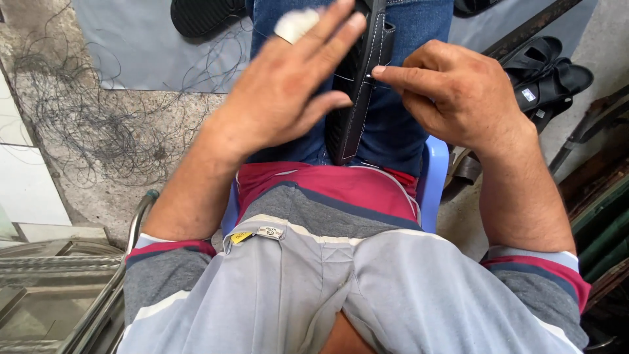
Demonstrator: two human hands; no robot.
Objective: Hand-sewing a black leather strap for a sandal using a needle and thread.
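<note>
We are resting the black stitched sandal [357, 98] lengthwise on our lap between the hands, right hand [452, 95] pinching at its right edge, left hand [288, 92] spread open over it.

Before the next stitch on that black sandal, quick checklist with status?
1. Sandal rests steady on the lap: ok.
2. Right hand pinches at the white-stitched strap: ok.
3. Needle visible in the pinch: cannot tell, too small.
4. Left hand gripping the sandal: not ok, fingers spread open over it.
5. Bandaged fingertip away from the stitch point: ok.
6. Thread run from the strap: cannot tell.
</note>
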